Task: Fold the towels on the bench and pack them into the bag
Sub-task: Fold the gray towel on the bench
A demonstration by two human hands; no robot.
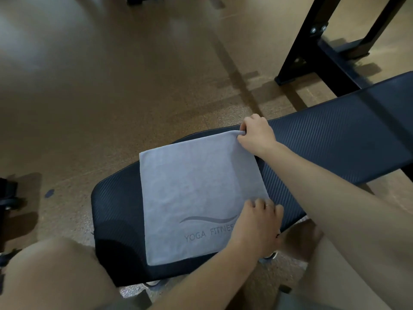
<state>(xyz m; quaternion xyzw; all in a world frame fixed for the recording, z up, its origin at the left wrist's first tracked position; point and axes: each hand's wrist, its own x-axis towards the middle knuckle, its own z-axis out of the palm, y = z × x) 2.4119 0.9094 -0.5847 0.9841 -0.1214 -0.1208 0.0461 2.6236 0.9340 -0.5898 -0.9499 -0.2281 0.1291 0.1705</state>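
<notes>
Grey microfibre towel [196, 198], printed "YOGA FITNESS", lies flat across the dark ribbed padded bench [335, 135]. The right hand [257, 136] pinches its far corner; the left hand [257, 224] has fingers curled on the near corner. Folding seems underway; next, I think, both corners go across together. No bag is visible.

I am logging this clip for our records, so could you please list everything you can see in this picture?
Towel: one, grey, printed YOGA FITNESS, lying folded flat on the bench seat.
Bench: one, black ribbed padding, running from the lower middle toward the right edge.
Floor: brown, speckled, with a dark seam running through it.
Metal frame: one, black, bolted, standing on the floor at upper right.
Dark equipment: partly visible at the left edge; cannot tell what it is.
Right hand: pinches the towel's far right corner.
Left hand: wears a ring, grips the towel's near right edge.
Knees: bare, at the bottom corners.
No bag shows.
</notes>
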